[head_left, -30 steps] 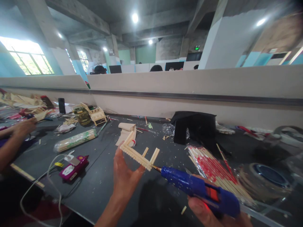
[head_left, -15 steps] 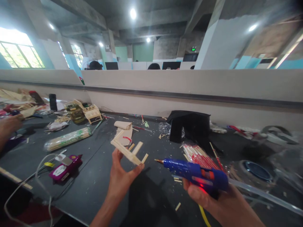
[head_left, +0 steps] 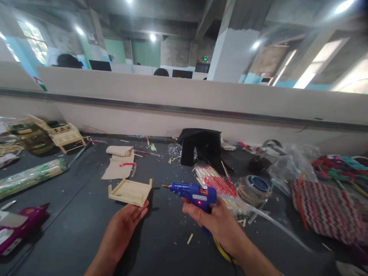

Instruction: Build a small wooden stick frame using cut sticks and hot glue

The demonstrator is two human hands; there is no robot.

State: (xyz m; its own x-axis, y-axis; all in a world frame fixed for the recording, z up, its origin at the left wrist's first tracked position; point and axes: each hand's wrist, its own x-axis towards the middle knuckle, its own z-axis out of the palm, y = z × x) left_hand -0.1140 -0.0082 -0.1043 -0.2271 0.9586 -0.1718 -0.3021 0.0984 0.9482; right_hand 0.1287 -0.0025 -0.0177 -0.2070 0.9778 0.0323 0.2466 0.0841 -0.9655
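My left hand supports a small wooden stick frame from below, its fingers closed at the right edge. The piece is a flat panel of pale sticks with short posts standing up at its corners. My right hand is wrapped round the handle of a blue hot glue gun, whose red light glows. Its nozzle points left, a short way from the frame and not touching it. A clear glue stick trails out of the gun's back end.
Behind the gun lie red-tipped sticks in plastic and a lidded glass jar. Brown paper, black material and a small wooden chair-like model stand further back. A purple power strip sits left; a striped knitted item right.
My view has swung to the right. The left hand has turned the wooden frame from tilted to nearly level, posts upward. The glue gun is still held in the right hand.
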